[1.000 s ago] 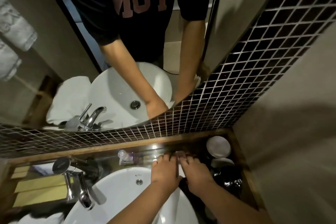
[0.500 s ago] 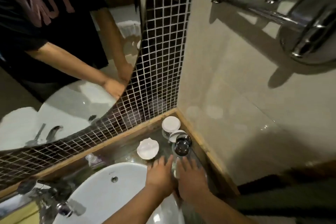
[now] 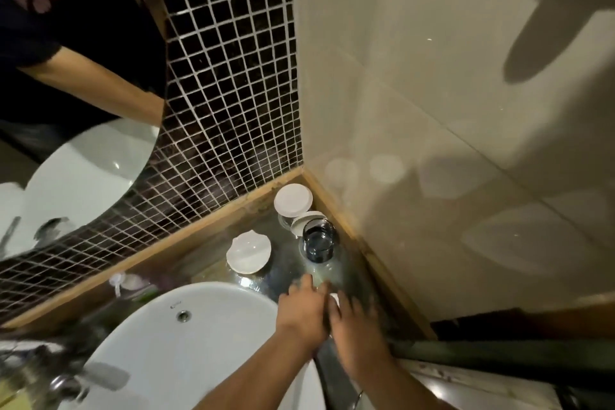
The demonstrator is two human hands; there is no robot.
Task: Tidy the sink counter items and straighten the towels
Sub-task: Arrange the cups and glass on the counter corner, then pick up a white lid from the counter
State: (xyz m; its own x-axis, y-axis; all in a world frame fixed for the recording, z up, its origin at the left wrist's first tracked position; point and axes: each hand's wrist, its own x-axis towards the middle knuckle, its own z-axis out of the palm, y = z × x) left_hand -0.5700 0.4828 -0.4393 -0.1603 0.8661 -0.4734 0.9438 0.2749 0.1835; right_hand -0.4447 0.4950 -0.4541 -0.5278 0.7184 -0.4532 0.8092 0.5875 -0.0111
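Note:
My left hand [image 3: 301, 313] and my right hand [image 3: 356, 329] lie side by side, palms down, on the dark glossy counter [image 3: 286, 270] at the right rim of the white basin [image 3: 173, 343]. A small white thing [image 3: 333, 299] shows between them; what it is and whether either hand grips it is unclear. Beyond my fingers stand a white soap dish [image 3: 249, 256], a dark glass tumbler [image 3: 318, 243], and two white-lidded jars [image 3: 293, 200] in the corner. A small clear bottle [image 3: 128, 282] lies behind the basin.
The chrome faucet [image 3: 63, 379] sits blurred at lower left. Black mosaic tile [image 3: 229, 93] and a round mirror [image 3: 66, 110] back the counter; a beige wall [image 3: 432, 143] closes the right side. A wooden edge strip [image 3: 366, 253] borders the counter.
The view has swung right and closer into the corner. Both hands have slid back a little from the tumbler along the counter, staying together.

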